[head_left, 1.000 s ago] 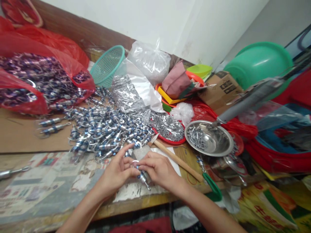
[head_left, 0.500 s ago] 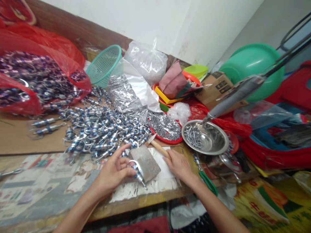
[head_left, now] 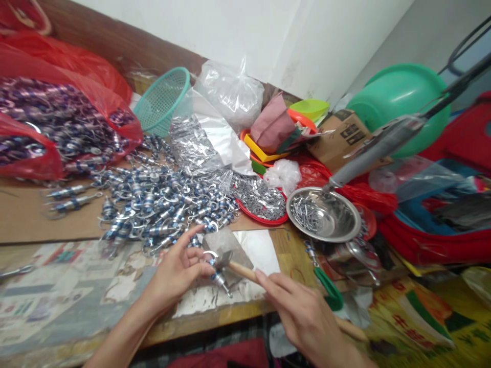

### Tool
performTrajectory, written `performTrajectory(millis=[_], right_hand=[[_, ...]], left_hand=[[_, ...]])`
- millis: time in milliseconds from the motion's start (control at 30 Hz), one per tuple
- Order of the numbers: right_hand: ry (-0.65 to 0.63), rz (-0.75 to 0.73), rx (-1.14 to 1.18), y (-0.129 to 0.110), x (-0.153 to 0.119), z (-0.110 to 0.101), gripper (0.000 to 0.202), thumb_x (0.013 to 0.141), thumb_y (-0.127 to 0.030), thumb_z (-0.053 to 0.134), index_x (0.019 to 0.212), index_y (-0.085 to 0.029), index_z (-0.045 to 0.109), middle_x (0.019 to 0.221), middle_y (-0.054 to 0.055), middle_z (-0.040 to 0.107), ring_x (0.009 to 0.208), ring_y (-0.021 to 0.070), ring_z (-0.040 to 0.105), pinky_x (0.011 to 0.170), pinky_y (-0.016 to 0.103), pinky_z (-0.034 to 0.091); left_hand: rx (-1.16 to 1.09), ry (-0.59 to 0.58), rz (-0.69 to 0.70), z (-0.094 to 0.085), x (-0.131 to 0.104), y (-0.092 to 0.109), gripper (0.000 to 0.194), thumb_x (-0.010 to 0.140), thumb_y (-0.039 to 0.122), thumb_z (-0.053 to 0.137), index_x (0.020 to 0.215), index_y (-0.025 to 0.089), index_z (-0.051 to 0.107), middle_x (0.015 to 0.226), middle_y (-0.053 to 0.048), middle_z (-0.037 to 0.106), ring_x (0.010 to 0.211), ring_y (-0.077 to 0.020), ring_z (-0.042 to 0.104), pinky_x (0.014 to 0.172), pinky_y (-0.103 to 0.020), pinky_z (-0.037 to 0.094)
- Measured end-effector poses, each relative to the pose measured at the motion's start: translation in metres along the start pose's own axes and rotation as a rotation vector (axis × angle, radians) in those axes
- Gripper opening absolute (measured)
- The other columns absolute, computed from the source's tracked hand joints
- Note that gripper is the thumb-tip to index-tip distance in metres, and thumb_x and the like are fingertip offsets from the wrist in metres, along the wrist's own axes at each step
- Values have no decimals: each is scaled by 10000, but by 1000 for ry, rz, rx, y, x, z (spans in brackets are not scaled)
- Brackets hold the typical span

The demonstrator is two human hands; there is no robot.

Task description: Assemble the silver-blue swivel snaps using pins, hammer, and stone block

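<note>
Pinched between thumb and fingers, my left hand (head_left: 177,273) holds a small silver-and-blue metal hook fitting (head_left: 221,282) against a grey block (head_left: 236,250) near the table's front edge. Its index finger points up and away from the fitting. My right hand (head_left: 307,309) is wrapped round the wooden handle of a hammer (head_left: 243,272). The dark hammer head is over the fitting, close to my left fingertips; whether the two touch I cannot tell. White paper (head_left: 263,250) lies under the block.
A heap of similar fittings (head_left: 153,199) spreads behind my left hand. Beyond it are a red bag (head_left: 115,138) of more fittings and a green basket (head_left: 163,102). A red tray (head_left: 264,221) of small metal pieces and a steel bowl (head_left: 341,237) of pins stand to the right.
The hammer has come down and toward me, its head now over the fitting instead of past the block. My right hand moved nearer with it. My left hand has stayed almost still.
</note>
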State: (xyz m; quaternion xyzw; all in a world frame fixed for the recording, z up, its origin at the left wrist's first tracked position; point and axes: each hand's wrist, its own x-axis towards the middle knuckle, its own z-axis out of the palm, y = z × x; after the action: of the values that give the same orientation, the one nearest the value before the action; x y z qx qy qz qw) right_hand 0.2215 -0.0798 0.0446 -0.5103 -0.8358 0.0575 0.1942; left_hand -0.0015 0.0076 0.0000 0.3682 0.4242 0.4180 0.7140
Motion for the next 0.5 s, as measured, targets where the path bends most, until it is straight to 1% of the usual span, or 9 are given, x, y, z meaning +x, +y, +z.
performTrajectory(millis=[33,133,200,267,300,333,400,467,500], right_hand=[[-28,11,-12,0,-2,3,530,822,-50,395,1309,-255,358,954,68,612,782,165,602,650,256,493],[48,16,3,-2,-2,7,524,828,-50,381,1311,-250,357,980,75,606,824,169,598,695,268,490],[9,26,43,-1,1,8,504,833,-65,382,1299,-259,379,965,65,614,812,159,600,695,258,490],[-32,87,126,5,8,11,444,842,-114,404,1259,-263,439,948,52,625,798,150,605,696,249,493],[-3,140,180,11,13,15,409,843,-149,426,1236,-256,469,955,51,630,813,151,606,710,251,493],[47,199,235,18,18,20,380,838,-187,453,1212,-242,499,967,53,633,828,154,606,724,256,493],[112,321,312,35,31,32,362,820,-250,494,1178,-209,535,935,54,654,759,156,619,677,264,507],[68,387,291,53,44,43,362,819,-281,495,1162,-180,548,837,40,676,601,138,608,570,256,509],[34,383,236,60,52,46,342,824,-288,490,1138,-177,567,803,30,679,561,129,597,545,247,503]], left_hand=[[2,1,1,0,0,0,892,509,85,692,1285,167,259,595,60,598,524,-111,579,539,-236,484],[6,0,6,0,1,0,894,511,85,689,1288,165,255,591,59,600,516,-109,577,533,-233,480],[12,-1,8,0,1,1,896,505,83,692,1287,164,263,591,59,602,515,-109,575,530,-233,478],[36,13,4,0,0,1,877,497,91,703,1273,163,302,588,58,607,526,-117,582,538,-241,483],[57,26,0,0,-1,2,832,496,100,708,1246,162,355,596,51,615,544,-127,593,553,-250,489],[87,42,1,0,-2,3,749,497,113,712,1191,159,434,611,37,630,568,-140,605,572,-263,495],[196,77,20,1,-6,4,472,518,150,709,980,151,609,638,-4,665,608,-170,624,616,-298,499],[356,130,71,1,-8,5,189,555,188,693,741,159,688,648,-39,690,631,-199,630,666,-337,488],[430,161,112,1,-9,5,102,570,204,687,666,171,697,650,-48,696,645,-211,630,689,-351,478]])
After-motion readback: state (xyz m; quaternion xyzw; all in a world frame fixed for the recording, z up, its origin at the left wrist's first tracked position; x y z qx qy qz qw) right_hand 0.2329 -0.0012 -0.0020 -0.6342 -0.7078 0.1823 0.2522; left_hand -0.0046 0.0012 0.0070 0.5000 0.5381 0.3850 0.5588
